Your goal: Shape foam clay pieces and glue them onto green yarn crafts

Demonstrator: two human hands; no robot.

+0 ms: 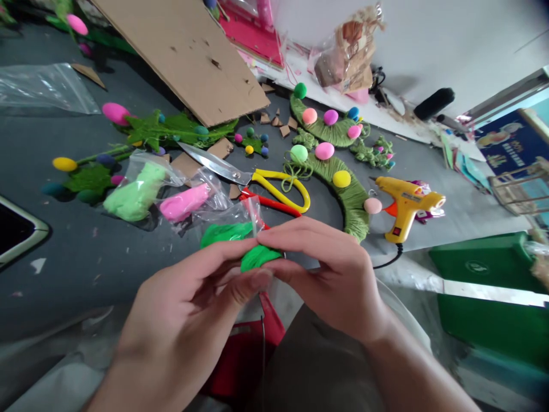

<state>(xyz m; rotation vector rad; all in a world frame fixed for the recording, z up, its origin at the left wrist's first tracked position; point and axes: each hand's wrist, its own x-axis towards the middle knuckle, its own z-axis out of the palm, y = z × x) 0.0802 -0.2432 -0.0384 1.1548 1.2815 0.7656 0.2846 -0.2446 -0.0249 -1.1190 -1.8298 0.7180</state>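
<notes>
A lump of bright green modelling clay point(259, 258) is pinched between my left hand point(184, 309) and my right hand point(332, 277), just in front of the table edge. Fingertips of both hands press on it. Right behind them lies a clear zip bag with more green clay point(225, 232). To its left are a bag of pale green clay point(137, 191) and a bag of pink clay point(184, 202). Scissors point(253, 180) with yellow and red handles lie behind the bags, their blades partly open.
Green yarn-wrapped curved pieces point(355, 209) carry coloured balls. A yellow glue gun point(401, 206) lies to the right, its cord running off the table edge. At the back are a cardboard sheet point(184, 51) and cardboard scraps. A green bin point(484, 263) stands at right.
</notes>
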